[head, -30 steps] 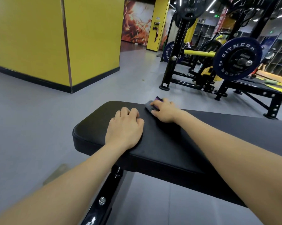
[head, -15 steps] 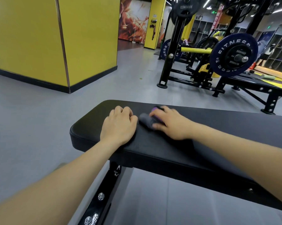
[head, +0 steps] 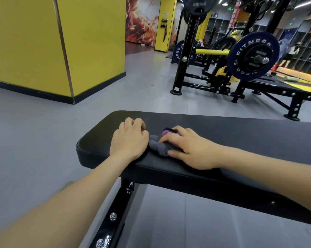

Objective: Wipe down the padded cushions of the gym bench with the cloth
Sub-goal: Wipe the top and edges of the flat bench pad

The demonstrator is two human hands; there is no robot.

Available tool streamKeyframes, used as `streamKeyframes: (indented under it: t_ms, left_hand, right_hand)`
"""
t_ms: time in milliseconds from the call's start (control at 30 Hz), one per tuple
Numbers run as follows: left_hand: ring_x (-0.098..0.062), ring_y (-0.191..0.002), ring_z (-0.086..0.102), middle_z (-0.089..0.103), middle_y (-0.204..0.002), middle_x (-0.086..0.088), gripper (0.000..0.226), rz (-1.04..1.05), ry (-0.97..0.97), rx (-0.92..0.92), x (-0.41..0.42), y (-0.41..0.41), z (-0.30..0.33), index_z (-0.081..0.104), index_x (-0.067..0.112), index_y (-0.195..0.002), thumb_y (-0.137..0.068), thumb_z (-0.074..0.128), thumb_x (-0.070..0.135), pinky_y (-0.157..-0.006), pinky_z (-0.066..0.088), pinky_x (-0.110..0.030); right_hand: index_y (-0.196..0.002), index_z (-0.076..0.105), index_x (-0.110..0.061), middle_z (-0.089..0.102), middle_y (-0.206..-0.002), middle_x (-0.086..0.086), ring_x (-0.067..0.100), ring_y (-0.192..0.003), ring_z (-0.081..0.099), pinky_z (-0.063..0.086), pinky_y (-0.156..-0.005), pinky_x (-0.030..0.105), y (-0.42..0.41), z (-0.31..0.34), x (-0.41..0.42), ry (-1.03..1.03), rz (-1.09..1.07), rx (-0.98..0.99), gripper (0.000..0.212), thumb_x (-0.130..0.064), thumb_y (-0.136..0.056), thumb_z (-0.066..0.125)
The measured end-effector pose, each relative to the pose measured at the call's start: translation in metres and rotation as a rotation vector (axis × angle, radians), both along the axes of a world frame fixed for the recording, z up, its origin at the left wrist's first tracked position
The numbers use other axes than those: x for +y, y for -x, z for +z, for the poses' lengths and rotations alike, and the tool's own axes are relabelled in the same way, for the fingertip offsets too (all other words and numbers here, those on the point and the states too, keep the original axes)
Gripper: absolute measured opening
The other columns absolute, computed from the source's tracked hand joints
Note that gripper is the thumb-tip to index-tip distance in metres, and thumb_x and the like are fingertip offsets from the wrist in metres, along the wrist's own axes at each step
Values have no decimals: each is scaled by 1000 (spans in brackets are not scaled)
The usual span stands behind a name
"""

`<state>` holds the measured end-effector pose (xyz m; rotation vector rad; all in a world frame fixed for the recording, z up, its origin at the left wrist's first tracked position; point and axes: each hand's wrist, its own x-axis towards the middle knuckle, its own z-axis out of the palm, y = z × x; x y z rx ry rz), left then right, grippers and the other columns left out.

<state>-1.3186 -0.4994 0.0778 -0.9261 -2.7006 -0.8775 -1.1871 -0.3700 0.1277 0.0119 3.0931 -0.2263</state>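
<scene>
A black padded bench cushion [head: 240, 136] runs from the middle to the right edge of the view. My left hand [head: 129, 140] rests palm down near the cushion's left end, its fingertips bent on the pad. My right hand [head: 190, 147] lies flat over a bunched grey and purple cloth [head: 158, 145] and presses it on the pad, fingers pointing left. The cloth sits between the two hands and touches the left hand's thumb side. Most of the cloth is hidden under my right fingers.
The bench's black steel leg [head: 115, 212] with bolts runs down toward me. Grey floor [head: 34, 140] surrounds the bench. A yellow wall corner [head: 70, 51] stands at the left. Behind, a black rack [head: 185, 56] carries a barbell with blue plates [head: 253, 56].
My right hand has slid the cloth from the cushion's far edge toward me and leftward, up against the left hand. The left hand has stayed in place.
</scene>
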Motion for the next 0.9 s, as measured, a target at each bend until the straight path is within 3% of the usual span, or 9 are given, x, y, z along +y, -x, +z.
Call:
streamKeyframes:
  t_ms: [233,367,533,733,900]
  left_hand:
    - [-23,-111,41,46,-121,-3,24,4,-2,-30,-1,0,2,50,22,-112,-94,34,24,-89,34,-35]
    - [-24,-110,42,47,-120,-4,24,1,-7,-27,0,1,1,50,22,-111,-94,33,24,-89,35,-36]
    - [-23,-108,41,45,-119,-4,22,1,19,-5,0,-1,0,49,22,-110,-91,40,22,-86,34,-34]
    - [-24,-112,40,45,-121,-4,23,7,31,-11,0,0,1,48,23,-112,-91,39,23,-87,34,-34]
    - [-25,-113,40,45,-122,-4,23,1,24,-13,-1,3,0,48,23,-112,-90,40,23,-90,35,-36]
  right_hand:
    - [-129,42,-21,37,-131,11,35,-126,31,28,-104,40,73,-12,21,-37,-279,116,35,-34,-97,42]
    - [-130,42,-22,34,-134,7,30,-127,28,28,-107,39,35,-8,-1,-12,-194,117,37,-36,-95,45]
    - [-124,44,-31,35,-127,-8,15,-118,29,32,-94,27,-24,-4,-16,26,-47,155,34,-45,-94,45]
    - [-123,45,-20,37,-130,9,34,-123,32,33,-101,43,46,-10,10,-61,-264,124,36,-42,-95,44]
    - [-131,43,-22,33,-136,9,34,-128,27,28,-104,41,36,-7,-3,-21,-254,92,40,-42,-97,39]
